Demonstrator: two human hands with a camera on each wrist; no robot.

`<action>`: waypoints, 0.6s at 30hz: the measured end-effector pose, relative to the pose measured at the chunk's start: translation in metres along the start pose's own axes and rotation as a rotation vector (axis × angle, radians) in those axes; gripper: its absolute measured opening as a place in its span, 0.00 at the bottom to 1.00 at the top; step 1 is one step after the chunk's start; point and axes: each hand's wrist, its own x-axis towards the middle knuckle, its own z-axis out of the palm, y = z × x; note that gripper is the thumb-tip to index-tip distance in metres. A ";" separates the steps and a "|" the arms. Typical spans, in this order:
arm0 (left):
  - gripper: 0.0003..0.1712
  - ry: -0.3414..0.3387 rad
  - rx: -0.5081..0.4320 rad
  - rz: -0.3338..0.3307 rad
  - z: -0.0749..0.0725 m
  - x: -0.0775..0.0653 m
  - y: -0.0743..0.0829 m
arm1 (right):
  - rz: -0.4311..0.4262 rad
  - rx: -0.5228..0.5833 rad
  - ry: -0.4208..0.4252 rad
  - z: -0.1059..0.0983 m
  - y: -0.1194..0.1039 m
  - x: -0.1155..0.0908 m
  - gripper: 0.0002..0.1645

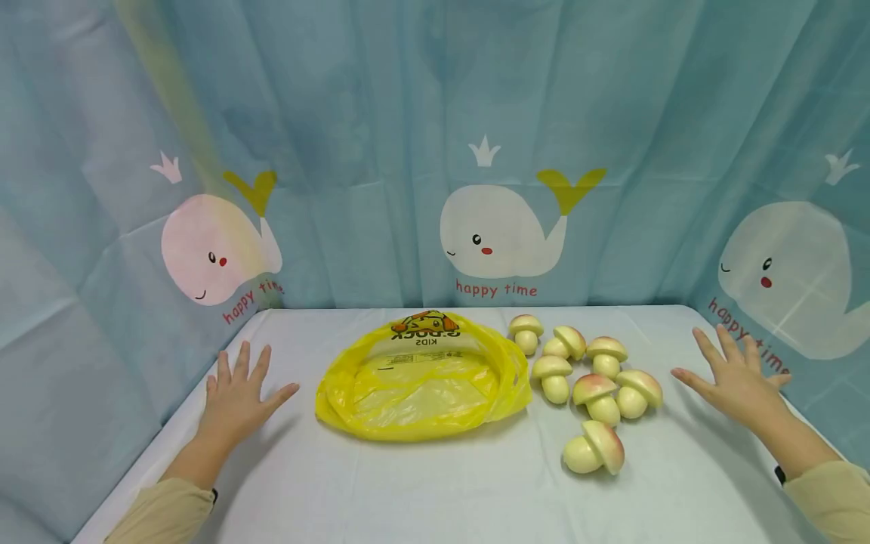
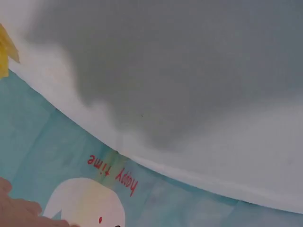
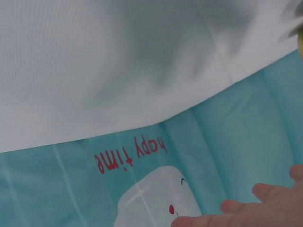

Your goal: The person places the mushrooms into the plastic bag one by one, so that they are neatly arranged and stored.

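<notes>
My left hand [image 1: 234,400] hovers over the left side of the table with fingers spread, holding nothing. On the right, my right hand [image 1: 742,384] is likewise spread and holds nothing. Between them lies a yellow plastic bag [image 1: 424,393], its mouth open, with a duck print and letters on its far inner wall. Right of the bag sit several toy mushrooms [image 1: 596,399] with pale stems and pinkish caps; the nearest one [image 1: 594,448] lies tipped on its side. In the left wrist view, part of the hand [image 2: 23,210] shows at the lower left; fingers [image 3: 255,208] show in the right wrist view.
A white cloth covers the table [image 1: 408,491]. Light blue curtains [image 1: 367,113] printed with whales and the words "happy time" hang behind it and along both sides. The hands cast soft shadows on the cloth.
</notes>
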 end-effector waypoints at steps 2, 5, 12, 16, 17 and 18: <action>0.55 -0.030 -0.094 -0.002 0.000 0.001 0.003 | 0.000 0.020 0.015 0.001 -0.002 -0.001 0.57; 0.53 -0.059 -0.255 0.003 0.000 0.002 0.011 | -0.012 0.094 0.028 0.003 -0.005 -0.001 0.58; 0.43 -0.117 -0.619 -0.068 0.002 0.006 0.034 | -0.009 0.319 -0.035 0.006 -0.014 -0.002 0.58; 0.35 -0.195 -0.810 -0.192 0.007 0.008 0.044 | 0.012 0.424 -0.125 0.006 -0.021 -0.003 0.58; 0.34 -0.210 -0.843 -0.228 0.009 0.009 0.046 | 0.021 0.453 -0.152 0.005 -0.023 -0.003 0.58; 0.33 -0.220 -0.873 -0.266 0.011 0.009 0.048 | 0.032 0.479 -0.181 0.005 -0.025 -0.003 0.58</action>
